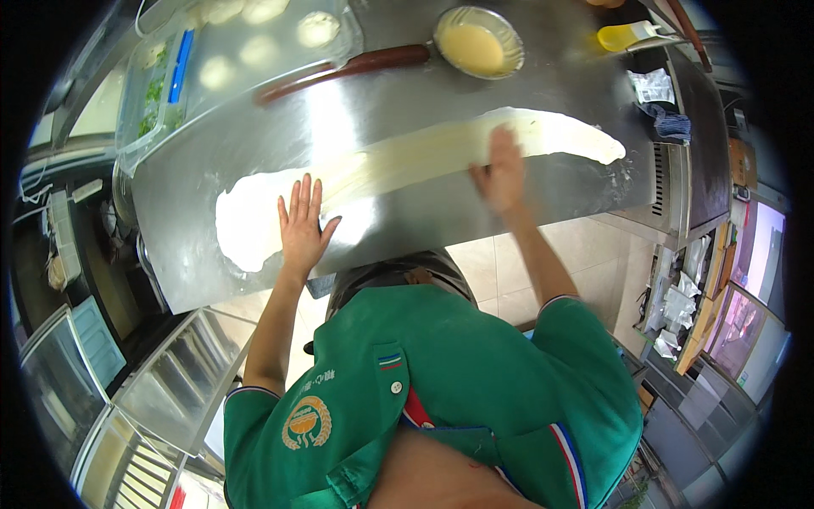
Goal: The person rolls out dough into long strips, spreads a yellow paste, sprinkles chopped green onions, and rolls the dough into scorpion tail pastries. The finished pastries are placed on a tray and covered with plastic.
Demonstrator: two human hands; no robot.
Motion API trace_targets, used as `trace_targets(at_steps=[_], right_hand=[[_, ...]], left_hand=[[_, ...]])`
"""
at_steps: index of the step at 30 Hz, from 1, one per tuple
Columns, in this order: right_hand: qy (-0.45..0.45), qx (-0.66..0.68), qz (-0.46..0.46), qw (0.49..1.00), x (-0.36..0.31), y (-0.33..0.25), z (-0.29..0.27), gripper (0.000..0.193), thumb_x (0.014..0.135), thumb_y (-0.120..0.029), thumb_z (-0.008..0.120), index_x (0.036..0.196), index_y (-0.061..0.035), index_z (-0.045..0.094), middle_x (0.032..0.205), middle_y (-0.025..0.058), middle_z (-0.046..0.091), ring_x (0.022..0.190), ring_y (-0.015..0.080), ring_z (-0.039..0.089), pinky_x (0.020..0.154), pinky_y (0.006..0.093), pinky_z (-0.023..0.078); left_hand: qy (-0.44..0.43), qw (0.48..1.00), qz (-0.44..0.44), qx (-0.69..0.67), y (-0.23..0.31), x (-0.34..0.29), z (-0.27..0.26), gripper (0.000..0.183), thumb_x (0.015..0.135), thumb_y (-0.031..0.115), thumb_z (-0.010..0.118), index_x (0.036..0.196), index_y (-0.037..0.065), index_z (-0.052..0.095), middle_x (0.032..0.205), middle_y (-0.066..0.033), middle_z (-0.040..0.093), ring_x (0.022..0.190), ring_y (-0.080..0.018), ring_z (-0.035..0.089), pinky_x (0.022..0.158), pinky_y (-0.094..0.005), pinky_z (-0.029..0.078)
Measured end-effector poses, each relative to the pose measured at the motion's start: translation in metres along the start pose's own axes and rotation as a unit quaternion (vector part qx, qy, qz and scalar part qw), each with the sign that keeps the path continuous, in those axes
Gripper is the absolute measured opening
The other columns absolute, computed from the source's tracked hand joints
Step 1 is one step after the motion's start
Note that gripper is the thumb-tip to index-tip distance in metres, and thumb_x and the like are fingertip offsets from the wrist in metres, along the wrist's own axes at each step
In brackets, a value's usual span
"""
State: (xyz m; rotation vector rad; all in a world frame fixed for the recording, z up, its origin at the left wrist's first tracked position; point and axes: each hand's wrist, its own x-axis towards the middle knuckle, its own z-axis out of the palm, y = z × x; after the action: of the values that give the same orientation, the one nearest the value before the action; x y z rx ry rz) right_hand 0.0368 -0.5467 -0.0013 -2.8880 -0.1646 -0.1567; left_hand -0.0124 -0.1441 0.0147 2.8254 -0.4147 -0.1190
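"Which step?"

"Spreading dough (407, 161) lengthwise along the table (182, 254), I'd judge. The left hand (303, 231) seems laid flat on its left part, fingers slightly spread, pinching nothing."

"The right hand (505, 174)?"

"Blurred over the right part, thumb apart; contact, I can't tell. Next calls for light, even palms."

"Room?"

"Bare metal past both ends; rolling pin (373, 64) and bowl (510, 53) behind."

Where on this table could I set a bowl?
The table shows bare steel between the dough sheet and yellow bottle, and at the near left corner beside the dough. The far left is crowded with the rolling pin and the tray of dough balls.
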Motion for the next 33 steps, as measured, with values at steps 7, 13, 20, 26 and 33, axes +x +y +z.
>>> trace_targets(at_steps=[7,13,20,26,33], right_hand=[[0.059,0.156,-0.058,0.984,0.001,0.051,-0.029,0.024,0.085,-0.016,0.066,0.104,-0.0031,0.068,0.107,0.0123,0.067,0.101,0.0310,0.061,0.090,0.0410,0.049],[0.111,0.206,-0.012,0.972,0.038,0.070,-0.049,0.009,0.081,-0.014,0.070,0.080,-0.0045,0.068,0.080,0.0104,0.065,0.080,0.0298,0.061,0.073,0.0398,0.050],[0.095,0.195,-0.086,0.972,0.151,0.052,-0.047,0.017,0.088,-0.015,0.063,0.099,-0.0023,0.066,0.102,0.0151,0.066,0.097,0.0336,0.062,0.082,0.0409,0.051],[0.017,0.056,-0.089,0.994,0.256,0.065,0.030,0.041,0.096,-0.027,0.047,0.126,0.0009,0.052,0.119,0.0248,0.061,0.109,0.0405,0.059,0.090,0.0452,0.049],[-0.169,0.242,-0.115,0.949,0.258,0.044,-0.015,0.020,0.080,-0.022,0.066,0.083,-0.0039,0.072,0.082,0.0166,0.070,0.077,0.0325,0.068,0.070,0.0421,0.051]], left_hand=[[-0.026,0.997,0.073,-0.015,0.071,0.028,0.026,0.086,0.088,0.051,0.061,0.154,0.011,0.023,0.160,-0.0095,0.022,0.147,-0.0276,0.021,0.118,-0.0529,0.011],[0.143,0.980,0.104,-0.095,0.109,0.058,0.027,0.028,0.084,0.013,0.067,0.109,0.001,0.061,0.113,-0.0170,0.059,0.113,-0.0350,0.053,0.103,-0.0496,0.038],[0.174,0.950,-0.004,-0.260,0.153,0.157,0.026,0.033,0.094,0.026,0.060,0.075,-0.001,0.062,0.071,-0.0182,0.061,0.062,-0.0328,0.059,0.061,-0.0423,0.048],[-0.046,0.738,-0.274,-0.616,0.198,0.308,0.018,0.045,0.100,0.037,0.046,0.071,0.004,0.057,0.059,-0.0050,0.057,0.048,-0.0139,0.053,0.047,-0.0298,0.044],[0.015,0.751,-0.289,-0.594,0.198,0.312,0.033,0.038,0.096,0.025,0.046,0.073,-0.001,0.063,0.059,-0.0090,0.061,0.044,-0.0165,0.057,0.042,-0.0318,0.047]])
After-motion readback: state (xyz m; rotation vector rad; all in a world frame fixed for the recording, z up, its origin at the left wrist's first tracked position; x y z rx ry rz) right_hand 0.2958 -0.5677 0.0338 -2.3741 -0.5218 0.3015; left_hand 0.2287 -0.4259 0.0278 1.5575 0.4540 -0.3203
